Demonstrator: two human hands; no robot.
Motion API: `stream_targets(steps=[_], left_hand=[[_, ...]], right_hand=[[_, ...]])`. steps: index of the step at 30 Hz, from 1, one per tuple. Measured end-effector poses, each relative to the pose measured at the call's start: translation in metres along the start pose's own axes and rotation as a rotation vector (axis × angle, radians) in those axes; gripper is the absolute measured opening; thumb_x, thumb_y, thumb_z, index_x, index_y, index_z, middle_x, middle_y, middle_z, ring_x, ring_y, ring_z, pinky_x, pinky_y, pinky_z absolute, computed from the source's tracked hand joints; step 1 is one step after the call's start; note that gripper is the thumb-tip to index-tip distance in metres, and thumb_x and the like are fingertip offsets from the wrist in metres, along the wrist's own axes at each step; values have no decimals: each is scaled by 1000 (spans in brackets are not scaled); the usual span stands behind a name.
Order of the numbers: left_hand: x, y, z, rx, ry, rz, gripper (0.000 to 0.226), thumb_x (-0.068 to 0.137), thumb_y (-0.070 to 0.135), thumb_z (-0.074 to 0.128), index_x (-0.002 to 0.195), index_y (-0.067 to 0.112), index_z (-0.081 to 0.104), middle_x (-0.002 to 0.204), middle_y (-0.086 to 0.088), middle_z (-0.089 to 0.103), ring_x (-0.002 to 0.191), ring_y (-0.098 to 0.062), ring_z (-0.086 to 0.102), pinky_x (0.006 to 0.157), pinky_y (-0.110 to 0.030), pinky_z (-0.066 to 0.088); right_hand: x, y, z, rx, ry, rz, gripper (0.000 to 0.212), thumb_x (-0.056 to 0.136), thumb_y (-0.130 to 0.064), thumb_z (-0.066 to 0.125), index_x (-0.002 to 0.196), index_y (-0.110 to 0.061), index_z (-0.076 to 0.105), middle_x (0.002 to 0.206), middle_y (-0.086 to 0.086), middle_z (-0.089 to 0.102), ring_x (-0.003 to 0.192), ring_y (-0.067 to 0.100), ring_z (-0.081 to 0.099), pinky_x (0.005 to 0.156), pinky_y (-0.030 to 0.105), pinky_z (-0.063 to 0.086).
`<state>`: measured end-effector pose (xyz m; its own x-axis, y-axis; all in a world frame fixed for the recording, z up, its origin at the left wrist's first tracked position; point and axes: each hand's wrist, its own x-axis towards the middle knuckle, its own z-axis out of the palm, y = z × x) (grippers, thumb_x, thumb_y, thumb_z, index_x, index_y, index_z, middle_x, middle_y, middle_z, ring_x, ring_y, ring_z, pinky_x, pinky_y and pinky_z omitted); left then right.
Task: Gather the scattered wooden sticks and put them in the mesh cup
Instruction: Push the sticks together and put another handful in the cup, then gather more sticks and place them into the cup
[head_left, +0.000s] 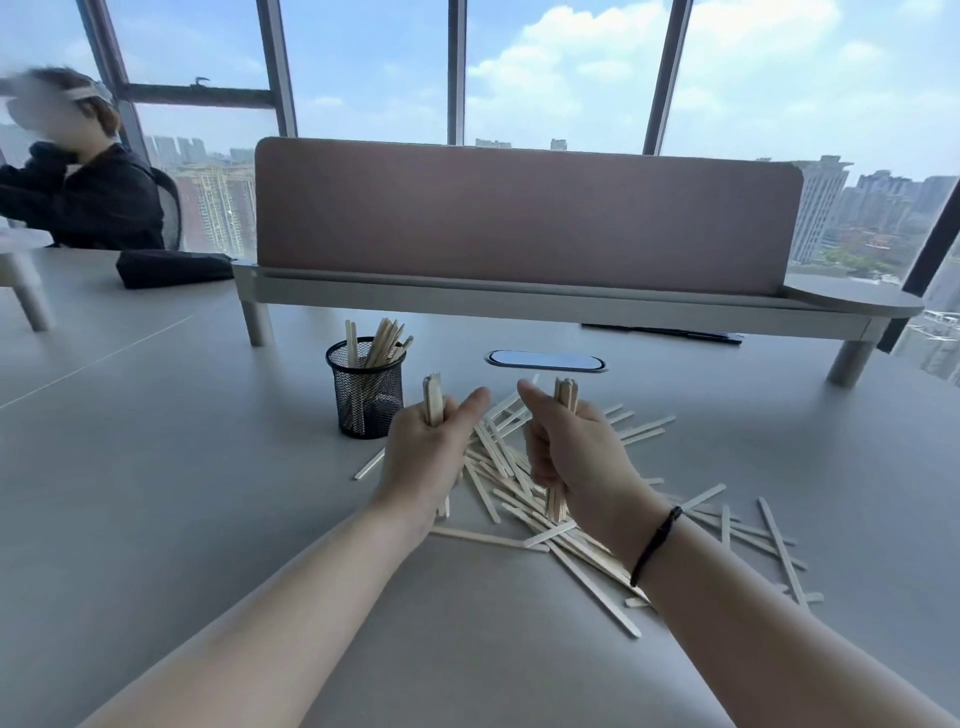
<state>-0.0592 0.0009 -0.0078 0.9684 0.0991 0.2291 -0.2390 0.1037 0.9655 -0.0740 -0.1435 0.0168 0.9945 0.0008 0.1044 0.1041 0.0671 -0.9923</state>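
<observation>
A black mesh cup (364, 395) stands on the grey table with several wooden sticks upright in it. Just right of the cup, my left hand (431, 452) grips an upright bundle of sticks (432, 397). My right hand (569, 447) grips a second upright bundle (565, 395), whose lower ends show below the fist. Both hands hover above a heap of scattered wooden sticks (519, 499) that spreads over the table to the right, as far as a few loose sticks (779, 545).
A raised shelf with a pink divider panel (519, 218) stands behind the cup. A cable port (545, 360) sits in the table. A dark pouch (171, 266) lies at the far left, near a seated person (88, 202).
</observation>
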Motion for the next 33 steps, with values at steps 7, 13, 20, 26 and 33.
stream_targets(steps=[7, 13, 20, 26, 33], left_hand=[[25, 41, -8, -216, 122, -64, 64, 100, 35, 55, 43, 24, 29, 39, 2, 26, 30, -13, 19, 40, -17, 16], [91, 96, -50, -277, 327, 21, 62, 98, 39, 57, 45, 22, 28, 38, 3, 24, 31, -14, 22, 37, -18, 20], [155, 98, -81, -80, 392, 80, 50, 93, 46, 58, 59, 16, 39, 52, -5, 37, 39, -19, 36, 45, -25, 33], [173, 62, -95, 61, 397, 124, 56, 89, 53, 57, 65, 3, 55, 56, -7, 49, 52, -22, 48, 52, -35, 44], [176, 47, -104, 195, 360, 180, 43, 85, 59, 54, 86, 17, 65, 85, -5, 73, 78, -26, 71, 71, -43, 60]], right_hand=[[33, -43, 52, 147, -55, -34, 59, 98, -35, 57, 46, -26, 31, 43, -4, 28, 40, 15, 21, 44, 25, 21], [92, -67, 114, 209, -38, -42, 62, 94, -50, 59, 43, -24, 35, 47, -1, 32, 40, 16, 27, 48, 27, 30], [149, -70, 168, 174, -45, -125, 51, 94, -45, 60, 57, -18, 37, 44, -3, 35, 39, 16, 35, 50, 30, 36], [170, -47, 183, 90, -32, -159, 39, 94, -33, 65, 68, -17, 41, 57, 4, 38, 44, 16, 39, 44, 27, 42], [180, -47, 176, -123, -34, -162, 17, 93, -25, 64, 86, -9, 66, 78, 15, 71, 66, 18, 65, 66, 37, 55]])
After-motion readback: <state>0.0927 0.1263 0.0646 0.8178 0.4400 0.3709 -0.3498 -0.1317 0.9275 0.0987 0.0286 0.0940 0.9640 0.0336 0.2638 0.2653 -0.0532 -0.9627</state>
